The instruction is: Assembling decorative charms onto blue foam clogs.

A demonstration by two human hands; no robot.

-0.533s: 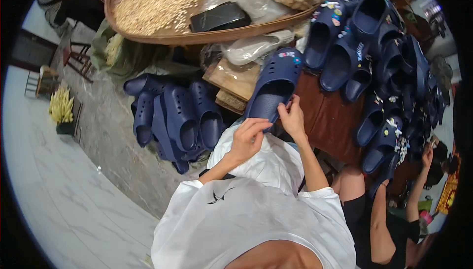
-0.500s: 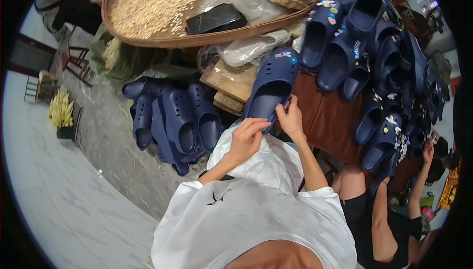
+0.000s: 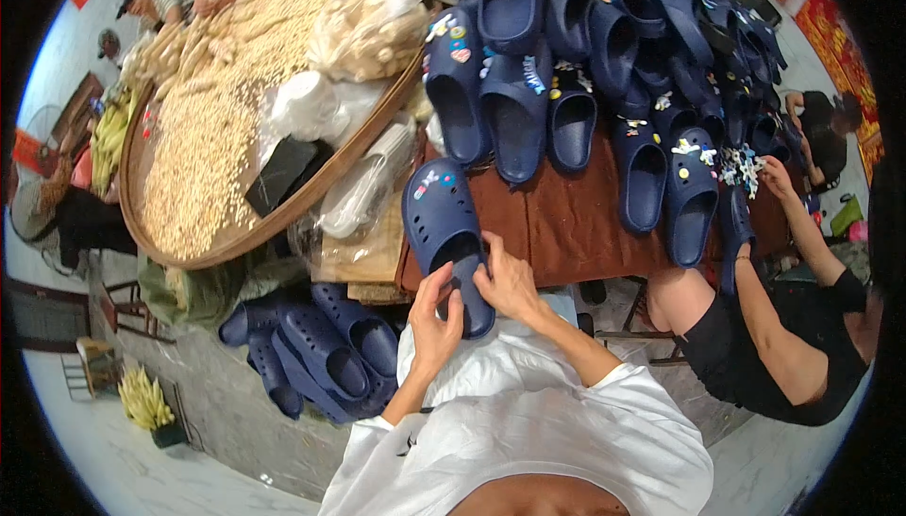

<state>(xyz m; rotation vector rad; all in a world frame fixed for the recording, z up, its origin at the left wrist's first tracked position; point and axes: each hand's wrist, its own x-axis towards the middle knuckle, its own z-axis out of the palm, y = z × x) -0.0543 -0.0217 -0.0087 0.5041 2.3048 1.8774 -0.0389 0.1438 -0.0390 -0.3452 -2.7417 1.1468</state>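
Observation:
A navy clog with small coloured charms on its toe is tilted up in front of me, heel toward my lap. My right hand grips its right side near the heel, thumb over the rim and the other fingers partly hidden. Over the left edge of the heel is my left hand, its thumb and forefinger curved with a gap between their tips. Nothing shows in that gap except the clog behind it. Rows of navy clogs, several with charms, stand on the brown-covered table beyond.
At the left a round woven tray bears pale kernels, plastic bags and a black flat object. Undecorated clogs hang together at lower left. A co-worker's hand holds a cluster of charms at right; other people sit at far left.
My view has turned right and lifted, bringing in more of the table and the co-worker. My left hand has shifted from across the heel to its left edge; the right still holds the clog.

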